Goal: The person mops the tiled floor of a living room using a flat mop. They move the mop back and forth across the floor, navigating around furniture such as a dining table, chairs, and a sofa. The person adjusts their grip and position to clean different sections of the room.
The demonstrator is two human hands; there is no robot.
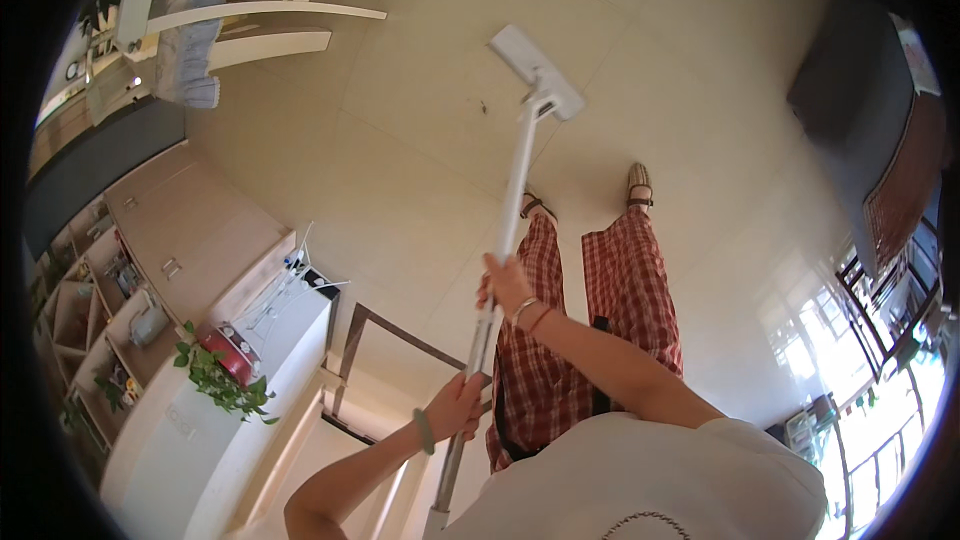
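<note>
A white flat mop (518, 175) slants across the view, its long pole running from below the picture's middle up to the floor. Its wide rectangular head (538, 70) rests on the pale tiles, ahead of my feet. My right hand (508, 283) is wrapped round the middle of the pole. Lower down, my left hand (455, 407), with a green bangle at its wrist, grips the same pole. A small dark speck (484, 108) lies on the floor to the left of the mop head. The underside of the head is hidden.
White chair legs (265, 12) curve in at the upper left. Along the left stand a pale cabinet (190, 230) and a white counter (180, 440) with a leafy plant (235, 390). Dark furniture (860, 110) stands at the right. My sandalled feet (640, 185) are close behind the head.
</note>
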